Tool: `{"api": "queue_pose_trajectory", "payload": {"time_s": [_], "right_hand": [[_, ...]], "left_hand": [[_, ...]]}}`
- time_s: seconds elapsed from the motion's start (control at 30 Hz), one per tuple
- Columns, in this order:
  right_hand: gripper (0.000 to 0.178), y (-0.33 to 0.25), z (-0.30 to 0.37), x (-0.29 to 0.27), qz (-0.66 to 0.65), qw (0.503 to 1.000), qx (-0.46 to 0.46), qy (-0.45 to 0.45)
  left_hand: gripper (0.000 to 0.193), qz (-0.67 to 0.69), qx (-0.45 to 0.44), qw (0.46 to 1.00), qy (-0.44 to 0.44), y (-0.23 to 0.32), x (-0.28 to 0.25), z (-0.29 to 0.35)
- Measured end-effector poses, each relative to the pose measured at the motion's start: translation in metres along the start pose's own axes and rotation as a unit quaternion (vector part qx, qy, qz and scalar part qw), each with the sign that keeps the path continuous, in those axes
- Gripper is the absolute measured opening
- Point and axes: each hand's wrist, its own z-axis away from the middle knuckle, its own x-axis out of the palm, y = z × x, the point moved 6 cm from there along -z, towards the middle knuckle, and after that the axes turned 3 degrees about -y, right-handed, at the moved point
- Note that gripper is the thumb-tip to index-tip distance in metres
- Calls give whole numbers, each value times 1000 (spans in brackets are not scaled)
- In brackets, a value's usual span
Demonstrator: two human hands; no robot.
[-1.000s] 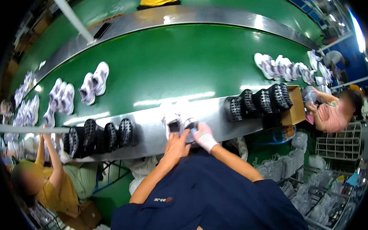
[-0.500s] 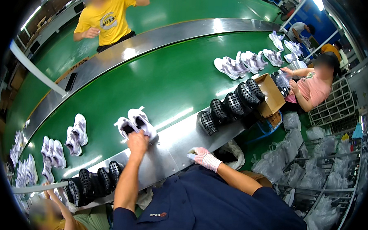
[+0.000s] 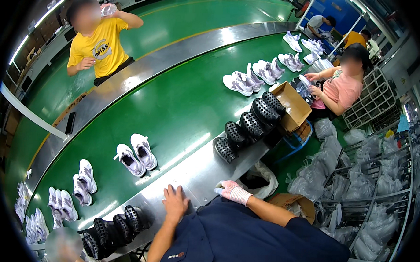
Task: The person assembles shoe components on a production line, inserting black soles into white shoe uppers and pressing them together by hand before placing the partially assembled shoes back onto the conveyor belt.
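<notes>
1. White shoes (image 3: 145,152), one pair, stand on the green belt (image 3: 173,115), near its edge along the steel ledge (image 3: 205,184).
2. Bare left hand (image 3: 175,205): fingers spread wide over the ledge.
3. Gloved right hand (image 3: 234,192): fingers curled by the ledge's near edge; I cannot tell whether they hold anything.
4. Black studded forms (image 3: 253,125) stand along the ledge on both sides.

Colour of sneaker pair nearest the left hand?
Sneaker pair: mostly white, with dark insides. Best in head view.
</notes>
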Motion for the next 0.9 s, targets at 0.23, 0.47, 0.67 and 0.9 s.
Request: {"api": "queue_pose_trajectory", "payload": {"time_s": [0.23,0.47,0.67,0.9], "right_hand": [[42,-38,-9,7,86,991,-92,-52],[44,-134,-28,-127,131,971,-199,-23],[43,-100,-124,-334,85,973,-64,203],[34,13,-217,-478,235,897,167,335]], "left_hand": [[81,-71,8,997,-5,-9,27,17],[79,-60,3,998,-10,-10,25,15],[78,-38,-22,999,-8,1,22,11],[81,-9,-79,997,-22,14,14,7]]}}
